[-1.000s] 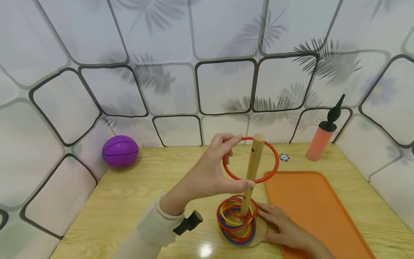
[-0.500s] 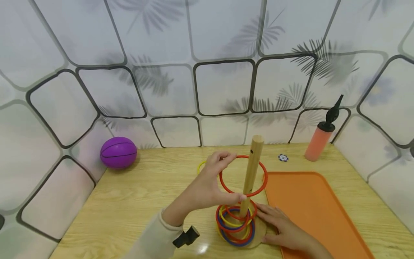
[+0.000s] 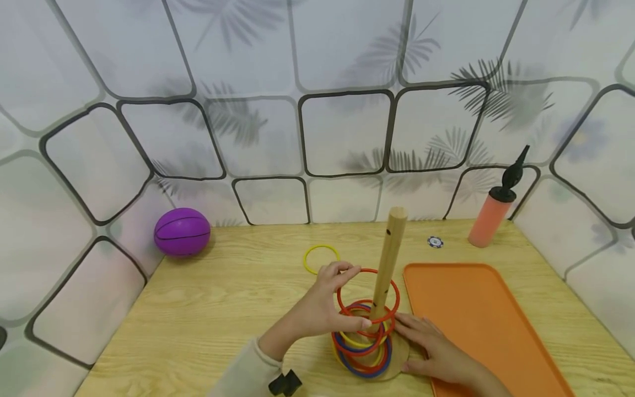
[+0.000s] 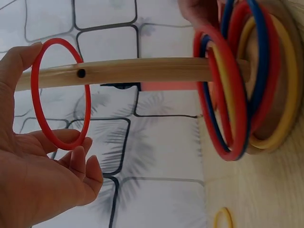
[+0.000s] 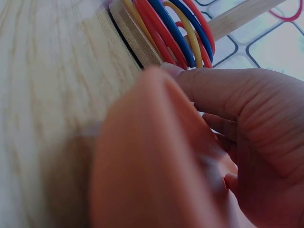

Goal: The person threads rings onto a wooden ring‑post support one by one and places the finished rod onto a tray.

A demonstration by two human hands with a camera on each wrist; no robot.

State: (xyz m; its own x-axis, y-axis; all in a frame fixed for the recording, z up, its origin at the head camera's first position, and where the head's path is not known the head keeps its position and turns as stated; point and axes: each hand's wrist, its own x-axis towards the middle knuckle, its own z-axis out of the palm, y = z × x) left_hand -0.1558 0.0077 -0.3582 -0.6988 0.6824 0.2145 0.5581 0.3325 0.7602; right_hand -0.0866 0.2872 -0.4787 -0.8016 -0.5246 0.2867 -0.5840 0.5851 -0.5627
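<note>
My left hand [image 3: 322, 306] pinches a red ring [image 3: 398, 295] between thumb and fingers. The ring encircles the lower part of an upright wooden peg [image 3: 389, 256], just above a loose pile of red, blue and yellow rings [image 3: 364, 373] at its foot. In the left wrist view, the held ring [image 4: 88, 102] sits apart from that pile. A round wooden base [image 3: 401, 353] carries the peg. My right hand [image 3: 436, 351] rests at the base's right side, fingers extended. The right wrist view shows its thumb [image 5: 209, 90] against the base's edge [image 5: 137, 40].
An orange tray [image 3: 461, 309] lies to the right, partly under my right hand. Behind my left hand a single yellow ring [image 3: 321, 247] lies on the wooden table [image 3: 198, 320]. Farther back are a purple ball [image 3: 182, 231], a poker chip [image 3: 435, 242] and a pink hand pump [image 3: 488, 220].
My left hand has lowered the red ring along the peg, from near its top to just above the pile. The yellow ring behind has come into view. My right hand stays put.
</note>
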